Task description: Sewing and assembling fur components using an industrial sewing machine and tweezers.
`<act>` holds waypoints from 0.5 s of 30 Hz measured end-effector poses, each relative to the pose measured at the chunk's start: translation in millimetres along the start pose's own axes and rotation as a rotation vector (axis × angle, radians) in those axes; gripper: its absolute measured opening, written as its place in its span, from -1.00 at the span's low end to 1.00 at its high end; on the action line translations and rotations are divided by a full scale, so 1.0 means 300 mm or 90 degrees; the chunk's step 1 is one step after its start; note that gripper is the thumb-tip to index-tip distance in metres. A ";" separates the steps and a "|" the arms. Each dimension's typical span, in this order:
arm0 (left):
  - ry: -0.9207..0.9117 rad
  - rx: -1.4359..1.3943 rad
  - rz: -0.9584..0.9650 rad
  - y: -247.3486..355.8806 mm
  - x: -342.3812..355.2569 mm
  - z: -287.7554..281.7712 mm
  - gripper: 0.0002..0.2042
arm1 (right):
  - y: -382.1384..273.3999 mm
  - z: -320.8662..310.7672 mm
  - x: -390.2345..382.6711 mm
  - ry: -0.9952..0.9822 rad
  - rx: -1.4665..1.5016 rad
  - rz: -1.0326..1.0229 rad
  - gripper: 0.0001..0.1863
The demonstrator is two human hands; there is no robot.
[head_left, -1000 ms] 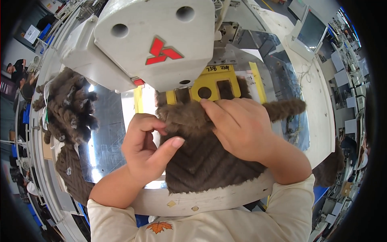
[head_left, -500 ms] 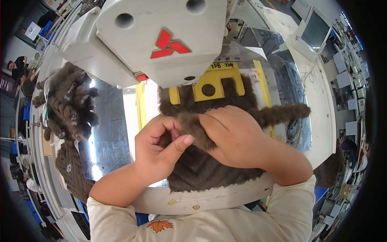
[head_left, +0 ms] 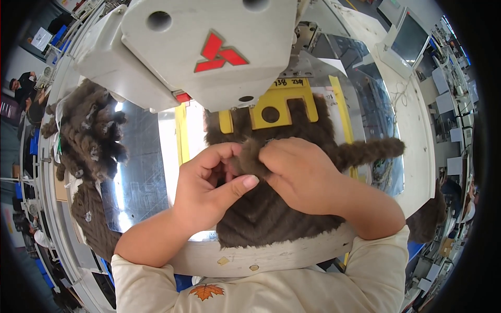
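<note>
My left hand (head_left: 206, 188) pinches the end of a brown fur strip (head_left: 249, 156) between thumb and fingers. Bent around the same end, my right hand (head_left: 308, 175) grips it from the other side. A fluffy brown tail-like length (head_left: 373, 151) reaches out to the right from behind my right hand; whether it joins the gripped end is hidden. Below both hands lies a brown fur panel (head_left: 271, 227) with a chevron texture. A yellow plate with cut-outs (head_left: 270, 99) rests on the panel's far part, beneath the white sewing machine head (head_left: 209, 31).
At the left, a pile of brown fur strips (head_left: 91, 133) sits beside the shiny metal plate (head_left: 138, 177), with a folded brown textured piece (head_left: 94, 221) nearer me. A monitor (head_left: 409, 39) stands at the far right. The pale table edge (head_left: 250, 263) runs before my body.
The pinched fur end has shifted slightly right between my hands, and my left thumb has moved right with it. My right fingers have curled in more. The panel and yellow plate keep their place.
</note>
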State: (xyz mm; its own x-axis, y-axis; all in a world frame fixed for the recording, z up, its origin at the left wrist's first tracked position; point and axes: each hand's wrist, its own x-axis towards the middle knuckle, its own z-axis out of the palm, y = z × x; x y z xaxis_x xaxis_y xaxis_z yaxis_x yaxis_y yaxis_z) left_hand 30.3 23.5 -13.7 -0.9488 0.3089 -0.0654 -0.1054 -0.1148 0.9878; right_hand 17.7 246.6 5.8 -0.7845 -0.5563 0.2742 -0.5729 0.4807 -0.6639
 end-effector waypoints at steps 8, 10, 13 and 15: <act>0.019 0.038 -0.019 0.003 -0.002 0.013 -0.69 | -0.007 0.019 0.003 0.047 -0.110 -0.100 -0.73; 0.010 0.038 0.037 -0.011 -0.003 0.011 -0.74 | -0.006 0.026 0.003 0.047 -0.112 -0.103 -0.69; 0.001 0.014 0.033 -0.013 -0.006 0.009 -0.74 | -0.013 0.030 0.002 0.050 -0.120 -0.107 -0.64; -0.012 -0.001 0.041 -0.013 -0.003 0.011 -0.74 | -0.014 0.030 0.002 0.051 -0.125 -0.108 -0.63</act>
State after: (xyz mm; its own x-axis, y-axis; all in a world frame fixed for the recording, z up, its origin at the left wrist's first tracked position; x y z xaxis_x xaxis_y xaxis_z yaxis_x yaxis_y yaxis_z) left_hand 32.6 26.7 -17.2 -0.9480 0.3183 0.0015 -0.0445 -0.1372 0.9895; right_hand 22.0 238.0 2.5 -0.6856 -0.5881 0.4292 -0.7264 0.5126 -0.4579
